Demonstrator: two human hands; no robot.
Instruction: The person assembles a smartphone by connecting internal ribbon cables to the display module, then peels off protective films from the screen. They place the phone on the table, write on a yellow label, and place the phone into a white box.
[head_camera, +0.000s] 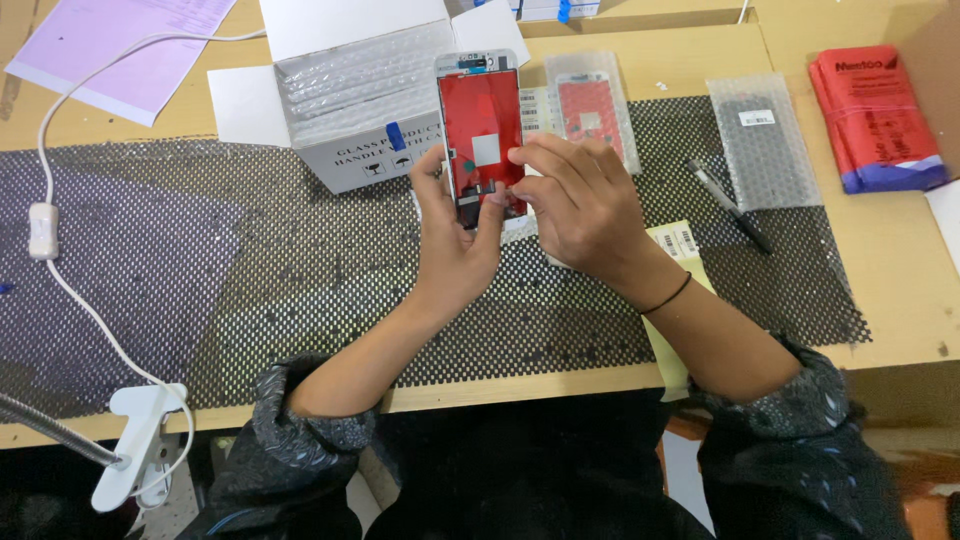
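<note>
My left hand holds a phone screen panel upright by its lower end. The panel has a white frame, a red backing and a small grey square in its middle. My right hand rests on the panel's lower right edge, its fingertips pinching at the dark connector area near the bottom. Both hands are above a black perforated mat on the wooden table.
An open white box lined with bubble wrap stands behind the panel. A bagged red panel, a bubble-wrap pouch, a pen, red packets, yellow label sheet, purple paper, white cable and lamp clamp lie around.
</note>
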